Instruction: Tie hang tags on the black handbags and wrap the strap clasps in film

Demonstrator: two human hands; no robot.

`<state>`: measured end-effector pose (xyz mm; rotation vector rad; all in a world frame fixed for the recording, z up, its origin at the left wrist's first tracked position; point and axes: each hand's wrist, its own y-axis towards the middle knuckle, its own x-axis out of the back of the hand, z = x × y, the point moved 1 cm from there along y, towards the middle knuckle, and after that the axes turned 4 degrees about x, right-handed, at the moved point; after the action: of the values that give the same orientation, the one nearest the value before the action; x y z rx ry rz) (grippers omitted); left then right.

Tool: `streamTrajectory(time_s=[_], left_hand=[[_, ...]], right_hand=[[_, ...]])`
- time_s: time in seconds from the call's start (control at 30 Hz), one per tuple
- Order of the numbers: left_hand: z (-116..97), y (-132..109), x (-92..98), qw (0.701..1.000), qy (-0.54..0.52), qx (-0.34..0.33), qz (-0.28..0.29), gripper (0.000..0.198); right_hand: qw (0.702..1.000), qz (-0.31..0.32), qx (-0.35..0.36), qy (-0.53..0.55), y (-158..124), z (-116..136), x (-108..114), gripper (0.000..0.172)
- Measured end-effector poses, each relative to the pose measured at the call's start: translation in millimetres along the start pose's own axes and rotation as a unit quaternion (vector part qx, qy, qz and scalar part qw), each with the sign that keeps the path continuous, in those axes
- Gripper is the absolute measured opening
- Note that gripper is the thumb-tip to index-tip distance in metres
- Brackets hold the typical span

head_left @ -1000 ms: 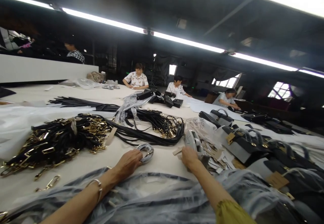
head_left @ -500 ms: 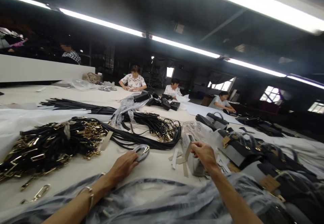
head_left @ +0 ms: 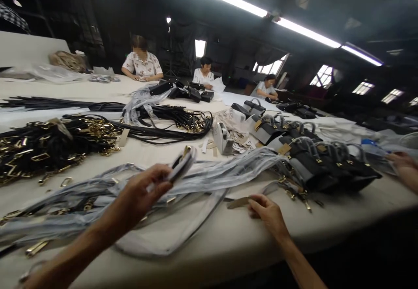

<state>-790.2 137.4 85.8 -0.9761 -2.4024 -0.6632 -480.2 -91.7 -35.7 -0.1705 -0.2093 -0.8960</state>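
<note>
My left hand (head_left: 143, 193) is raised over the near part of the table, its fingers closed on one end of a coiled strap (head_left: 183, 165) in pale wrapping with a gold metal clip on top. Lower and to the right, my right hand (head_left: 267, 215) pinches a short tan strip (head_left: 240, 202) between thumb and fingers; the strip points left toward a loop of wrapped strap on the cloth. Between and beyond the hands lies a bundle of straps in grey-white film (head_left: 225, 169). A white tape dispenser (head_left: 224, 140) stands behind that bundle.
Black straps with gold clips (head_left: 65, 145) are heaped at the left. Black and grey handbags (head_left: 307, 162) with tan tags stand in rows at the right. Another person's hand (head_left: 405, 167) reaches in at the right edge. Several people sit across the table (head_left: 107, 91).
My right hand has left the tape dispenser and come nearer with the tan strip. My left hand has lifted the coiled strap off the table. The view has turned right and down.
</note>
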Motion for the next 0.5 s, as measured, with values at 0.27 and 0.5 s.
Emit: streamTrajectory(time_s=[0.27,0.5], left_hand=[[16,-66,-121.7,0.981,-0.124,0.051,0.139,0.019],[67,-21,-107.7,0.998,0.0,-0.026,0.062,0.016]], right_hand=[[0.968,0.011,0.099,-0.231,-6,-2,5,0.029],[0.933,0.009,0.205,-0.297,-2,4,-10,0.035]])
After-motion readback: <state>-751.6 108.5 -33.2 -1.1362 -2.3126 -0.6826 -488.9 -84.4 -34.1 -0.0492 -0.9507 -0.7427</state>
